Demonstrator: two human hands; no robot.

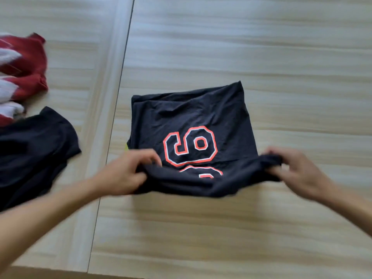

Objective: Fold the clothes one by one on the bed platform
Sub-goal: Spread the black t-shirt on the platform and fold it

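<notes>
- Navy shirt (187, 125) lies on the right-hand panel of the bed platform (241, 47), about mid-panel and well back from the platform's near edge. It is down to a squat rectangle, with an orange-and-white outlined numeral facing up.
- My left hand (124, 174) grips the shirt's near-left corner, fingers curled over the cloth and thumb tucked against it.
- My right hand (298, 170) pinches the near-right corner, with cloth bunched between thumb and fingers.
- Between the two hands the shirt's near edge is raised off the platform and rolled over, half covering a second numeral.
- The shirt's far edge lies flat on the wood, lightly creased.
- A yellow-green sliver (126, 147) shows at the shirt's left edge, just beyond my left hand. I cannot tell what it is.
- The panel seam (118, 77) runs far to near, left of the shirt. My left forearm crosses it.
- Across the seam, on the left panel, a second dark garment (34, 154) lies crumpled.
- Beyond it is a red-and-white garment (22, 65) in a heap. It is blurred, and I cannot tell whether the two touch.
</notes>
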